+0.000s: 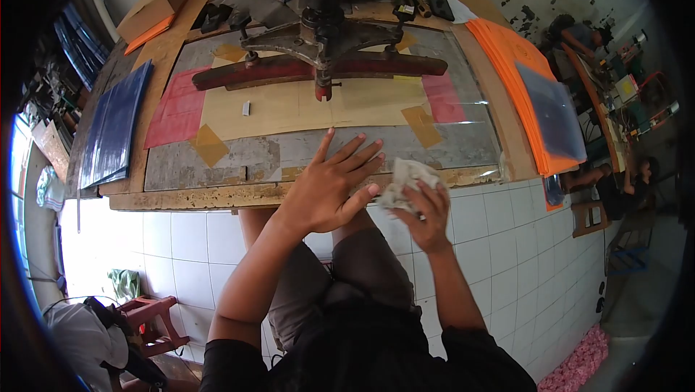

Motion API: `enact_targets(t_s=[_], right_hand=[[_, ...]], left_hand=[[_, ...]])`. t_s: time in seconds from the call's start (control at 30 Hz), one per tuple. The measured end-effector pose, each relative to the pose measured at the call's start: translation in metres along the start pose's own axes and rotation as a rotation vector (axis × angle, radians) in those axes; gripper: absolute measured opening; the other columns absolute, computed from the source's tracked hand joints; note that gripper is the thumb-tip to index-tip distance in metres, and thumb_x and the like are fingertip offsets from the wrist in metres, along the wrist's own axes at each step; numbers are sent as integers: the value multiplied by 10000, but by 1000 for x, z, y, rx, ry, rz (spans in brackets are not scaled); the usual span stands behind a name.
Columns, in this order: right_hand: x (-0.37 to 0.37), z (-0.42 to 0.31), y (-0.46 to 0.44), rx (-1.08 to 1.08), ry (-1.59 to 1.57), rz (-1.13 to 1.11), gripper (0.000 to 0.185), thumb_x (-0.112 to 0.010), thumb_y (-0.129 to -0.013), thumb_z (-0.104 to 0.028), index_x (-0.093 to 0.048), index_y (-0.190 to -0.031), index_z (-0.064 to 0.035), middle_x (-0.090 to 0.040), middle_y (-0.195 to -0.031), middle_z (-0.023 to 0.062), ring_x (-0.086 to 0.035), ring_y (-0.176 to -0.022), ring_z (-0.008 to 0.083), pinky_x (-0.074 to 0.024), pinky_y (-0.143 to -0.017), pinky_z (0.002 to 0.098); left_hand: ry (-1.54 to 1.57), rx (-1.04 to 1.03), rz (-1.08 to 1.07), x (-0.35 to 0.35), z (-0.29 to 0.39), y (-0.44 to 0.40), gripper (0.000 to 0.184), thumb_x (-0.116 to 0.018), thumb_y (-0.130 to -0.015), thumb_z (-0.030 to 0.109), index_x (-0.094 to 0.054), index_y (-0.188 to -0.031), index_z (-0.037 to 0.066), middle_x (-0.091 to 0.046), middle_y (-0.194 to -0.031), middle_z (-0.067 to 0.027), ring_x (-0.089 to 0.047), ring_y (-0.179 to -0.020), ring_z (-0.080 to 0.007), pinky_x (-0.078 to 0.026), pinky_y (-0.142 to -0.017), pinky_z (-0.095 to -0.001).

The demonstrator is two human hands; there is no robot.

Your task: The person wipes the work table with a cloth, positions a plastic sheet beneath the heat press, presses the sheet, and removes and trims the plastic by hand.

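Note:
My left hand [326,186] is spread flat with its fingers apart, over the front edge of the worktable [181,199]. Nothing is in it. Beside it, my right hand [427,215] grips a crumpled whitish rag [407,178] at the table's front edge. Just beyond both hands lies a tan sheet [275,113] with red end pieces [177,106], held by brown tape [421,125] on a grey plate. A metal press head [318,44] with a red and dark crossbar [253,73] stands over the sheet. A small pale piece [246,108] rests on the sheet.
Dark blue plastic sheets [119,124] lie at the table's left. Orange sheets [507,66] with a clear bluish cover [552,113] are stacked at the right. A cardboard box [156,5] and a phone [439,7] sit at the back. Other people [630,182] are at the far right.

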State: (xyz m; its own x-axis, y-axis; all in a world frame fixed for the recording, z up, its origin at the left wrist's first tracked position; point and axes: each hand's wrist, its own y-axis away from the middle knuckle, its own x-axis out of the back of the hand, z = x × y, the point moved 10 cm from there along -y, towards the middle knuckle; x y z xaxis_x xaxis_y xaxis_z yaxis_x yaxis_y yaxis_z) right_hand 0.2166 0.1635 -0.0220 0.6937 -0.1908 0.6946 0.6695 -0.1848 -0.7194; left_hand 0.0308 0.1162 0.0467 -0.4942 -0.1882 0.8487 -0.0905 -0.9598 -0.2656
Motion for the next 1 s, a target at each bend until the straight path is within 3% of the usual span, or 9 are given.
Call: enact_targets(t_s=[0.1, 0.23, 0.47, 0.57, 0.63, 0.77, 0.8, 0.93, 1.0], right_hand=[[24, 50, 18, -77, 14, -30, 269, -906, -824, -184, -813, -1071, -240, -690, -1448, 25, -583, -1431, 314, -384, -1254, 577], [62, 106, 26, -224, 75, -110, 155, -794, -879, -22, -811, -988, -131, -709, -1404, 81, -628, -1380, 358, -440, -1205, 607], [127, 153, 12, -509, 202, -217, 425, -591, -741, 219, -711, -1050, -48, -699, -1393, 129, -629, -1327, 397, -470, -1163, 493], [169, 153, -15, -561, 248, -121, 510, -572, -766, 234, -720, -1149, -68, -679, -1402, 142, -625, -1347, 392, -492, -1144, 485], [196, 166, -21, -594, 222, 128, 559, -557, -814, 242, -723, -1242, -76, -641, -1439, 158, -618, -1373, 377, -515, -1130, 479], [193, 182, -47, -446, 205, 304, 607, -540, -877, 209, -679, -1377, -105, -519, -1585, 159, -530, -1471, 392, -538, -1144, 485], [173, 193, -55, -466, 194, 152, 584, -629, -956, 100, -634, -1487, -143, -433, -1672, 147, -466, -1528, 397, -472, -1220, 530], [119, 178, -52, -487, 357, -149, 645, -723, -1030, -167, -516, -1640, -201, -361, -1751, 112, -355, -1603, 394, -254, -1329, 601], [106, 143, -49, -443, 191, -123, 625, -730, -1024, -160, -536, -1618, -168, -423, -1704, 116, -390, -1577, 384, -303, -1298, 573]], left_hand=[[-13, -4, 8, -1, 1, 0, 616, -360, -1128, 404, -565, -1590, 52, -469, -1720, -115, -322, -1648, -338, -53, -1375, -602], [-53, -8, 9, -3, 1, 0, 614, -364, -1128, 409, -558, -1600, 68, -468, -1722, -106, -328, -1646, -331, -59, -1376, -601], [-154, -27, 48, -5, 5, 5, 680, -514, -1084, 531, -560, -1598, 88, -476, -1717, -101, -350, -1637, -319, -122, -1366, -615], [-240, -37, 43, -6, 18, 19, 813, -638, -1003, 617, -527, -1620, 100, -462, -1725, -98, -352, -1637, -316, -144, -1357, -628], [-232, -31, 46, -11, 25, 31, 898, -701, -951, 642, -486, -1646, 115, -425, -1747, -88, -346, -1639, -316, -147, -1357, -633], [-362, 10, -28, -29, 31, 50, 944, -766, -930, 598, -417, -1684, 150, -347, -1788, -61, -317, -1651, -315, -162, -1359, -631], [-394, 8, -3, -33, 32, 54, 928, -766, -937, 578, -415, -1686, 158, -340, -1791, -58, -312, -1654, -313, -167, -1360, -629], [-409, 49, 66, -41, 26, 68, 868, -762, -959, 505, -411, -1690, 193, -323, -1799, -51, -294, -1663, -302, -176, -1361, -622], [-398, 75, 80, -42, 24, 73, 848, -768, -961, 479, -421, -1686, 210, -331, -1796, -50, -297, -1662, -296, -179, -1360, -621]])
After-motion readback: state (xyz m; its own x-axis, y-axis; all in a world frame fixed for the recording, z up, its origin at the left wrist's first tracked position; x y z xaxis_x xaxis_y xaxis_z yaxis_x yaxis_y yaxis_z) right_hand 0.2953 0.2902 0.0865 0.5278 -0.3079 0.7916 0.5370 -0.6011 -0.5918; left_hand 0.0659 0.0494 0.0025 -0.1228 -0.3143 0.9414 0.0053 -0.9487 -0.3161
